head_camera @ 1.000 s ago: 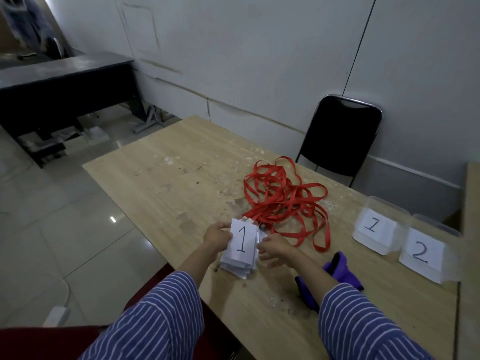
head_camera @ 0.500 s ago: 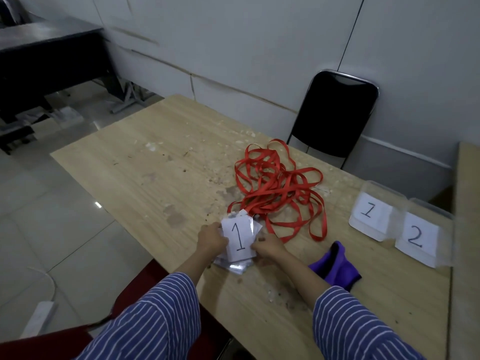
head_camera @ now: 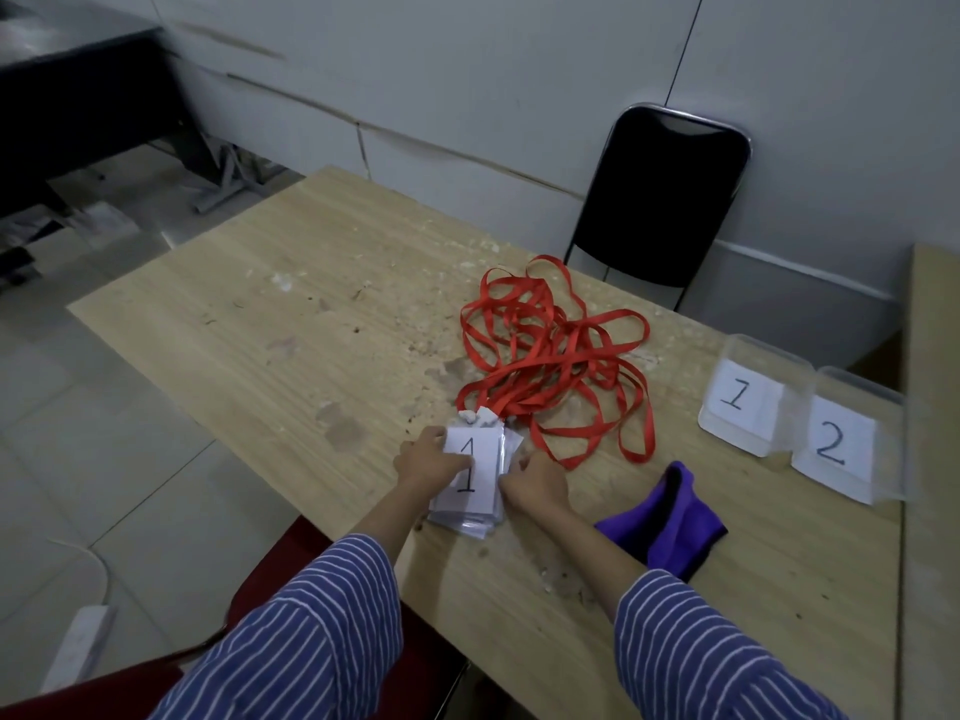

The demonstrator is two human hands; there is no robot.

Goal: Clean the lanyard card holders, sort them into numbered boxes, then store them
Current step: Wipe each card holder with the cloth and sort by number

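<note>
Near the table's front edge, the left hand and right hand both gripped the stack of card holders (top one marked 1); cleaning hadn't begun, so separating one holder probably came next.

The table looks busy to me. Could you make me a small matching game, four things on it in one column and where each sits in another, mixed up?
Things:
1. stack of card holders
2. red lanyards
3. purple cloth
4. box marked 2

Places:
A. at the right edge of the table, beside the box marked 1
B. tangled in the middle, in front of the black chair
C. between the left hand and the right hand
D. near the front edge, right of the right forearm

Pairs: 1-C, 2-B, 3-D, 4-A
</note>
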